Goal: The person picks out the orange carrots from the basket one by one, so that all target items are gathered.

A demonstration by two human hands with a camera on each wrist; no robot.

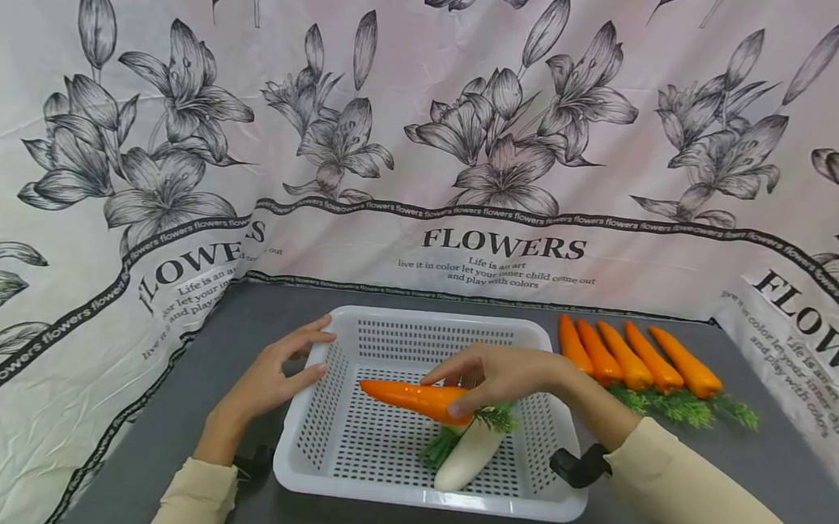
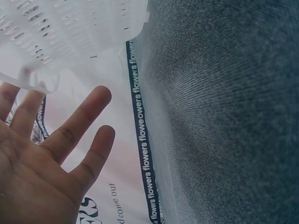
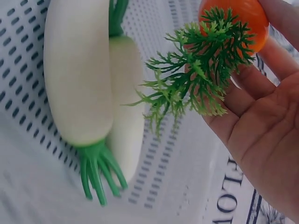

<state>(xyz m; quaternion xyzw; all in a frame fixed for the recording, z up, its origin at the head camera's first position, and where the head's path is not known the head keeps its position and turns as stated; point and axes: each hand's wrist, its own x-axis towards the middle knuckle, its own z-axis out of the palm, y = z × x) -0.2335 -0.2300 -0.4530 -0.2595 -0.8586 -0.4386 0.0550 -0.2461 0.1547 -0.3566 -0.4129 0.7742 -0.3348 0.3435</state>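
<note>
My right hand (image 1: 503, 373) grips an orange carrot (image 1: 410, 398) near its thick end, above the white perforated basket (image 1: 428, 500). The carrot lies nearly level, its tip to the left. Its feathery green top (image 3: 201, 65) hangs below the palm in the right wrist view. Two white radishes (image 3: 79, 70) with green stems (image 3: 98, 170) lie in the basket, one partly over the other. In the head view, carrot and hand hide part of them. My left hand (image 1: 272, 377) touches the basket's left rim, its fingers fairly straight in the left wrist view.
Several more carrots (image 1: 632, 358) lie side by side on the grey table (image 1: 240, 314), right of the basket, green tops toward me. A flower-printed cloth (image 1: 493, 255) hangs behind the table and along both sides.
</note>
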